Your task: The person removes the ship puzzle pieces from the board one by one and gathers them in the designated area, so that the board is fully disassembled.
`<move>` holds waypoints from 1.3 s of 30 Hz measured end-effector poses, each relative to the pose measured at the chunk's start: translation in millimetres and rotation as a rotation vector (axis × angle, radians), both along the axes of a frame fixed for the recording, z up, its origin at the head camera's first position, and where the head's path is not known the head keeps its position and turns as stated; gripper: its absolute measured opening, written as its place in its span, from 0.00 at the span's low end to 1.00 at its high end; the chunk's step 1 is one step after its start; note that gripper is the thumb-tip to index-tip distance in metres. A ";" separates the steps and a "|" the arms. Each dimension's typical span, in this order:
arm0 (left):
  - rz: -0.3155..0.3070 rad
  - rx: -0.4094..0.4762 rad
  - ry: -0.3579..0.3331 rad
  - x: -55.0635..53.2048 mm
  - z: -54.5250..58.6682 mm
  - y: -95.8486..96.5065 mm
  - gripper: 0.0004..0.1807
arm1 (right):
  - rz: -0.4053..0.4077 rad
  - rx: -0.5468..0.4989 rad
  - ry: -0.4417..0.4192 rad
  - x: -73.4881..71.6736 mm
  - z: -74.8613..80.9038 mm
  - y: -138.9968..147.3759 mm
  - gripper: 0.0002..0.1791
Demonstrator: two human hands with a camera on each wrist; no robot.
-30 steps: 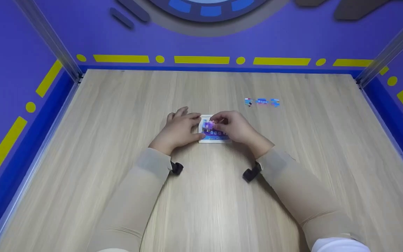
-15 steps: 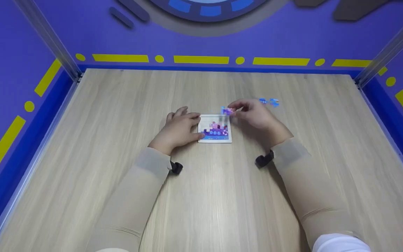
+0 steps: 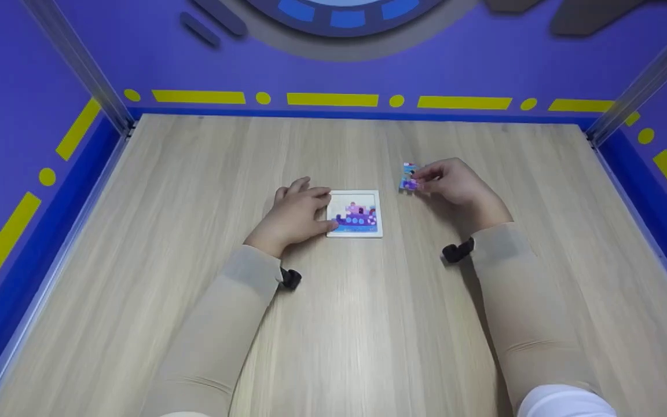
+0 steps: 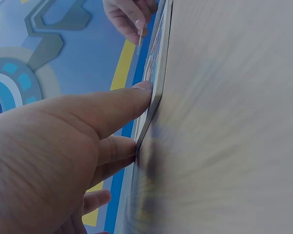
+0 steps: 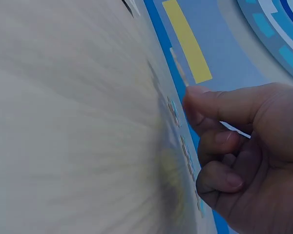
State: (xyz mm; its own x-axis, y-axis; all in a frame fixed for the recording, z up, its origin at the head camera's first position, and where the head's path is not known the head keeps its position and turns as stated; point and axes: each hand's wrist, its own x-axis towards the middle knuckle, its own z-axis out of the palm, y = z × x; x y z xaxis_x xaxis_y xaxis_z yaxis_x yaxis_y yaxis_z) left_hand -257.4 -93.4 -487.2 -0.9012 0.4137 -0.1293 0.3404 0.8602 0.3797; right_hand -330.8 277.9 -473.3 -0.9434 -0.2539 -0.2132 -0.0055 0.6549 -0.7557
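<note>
My right hand [image 3: 455, 182] pinches a purple puzzle piece [image 3: 408, 185] between thumb and fingers, above the table and right of the puzzle tray. Seen edge-on in the right wrist view, the held piece sticks out past the fingertips. Just behind it in the head view lies a loose blue-and-white piece [image 3: 408, 168]. A white-rimmed puzzle tray [image 3: 359, 235] lies flat, with a pink-and-purple ship picture over its lower part and a pale bare upper part. My left hand [image 3: 293, 215] rests at the tray's left side, thumb on the lower left corner and fingers by the upper left corner.
The right wrist view shows loose puzzle pieces [image 5: 187, 157] on the table beneath the right hand; in the head view that hand hides some of them. Blue-purple panels [image 3: 333, 75] stand along the back and both sides of the wooden table [image 3: 322, 318].
Holding the purple piece, my right hand has moved from over the tray to the right and away from me, towards the loose pieces. The left hand and tray stay put.
</note>
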 end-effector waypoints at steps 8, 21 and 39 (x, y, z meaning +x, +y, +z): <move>-0.002 -0.003 0.000 -0.4 -0.5 -0.4 0.42 | 0.009 0.081 -0.004 1.3 0.0 1.9 0.14; -0.002 0.000 0.009 0.3 -0.1 -0.8 0.41 | 0.006 0.116 0.023 1.0 -0.6 0.6 0.15; 0.001 0.004 -0.013 0.2 1.3 -0.7 0.42 | -0.004 0.043 0.026 2.5 3.6 -5.0 0.20</move>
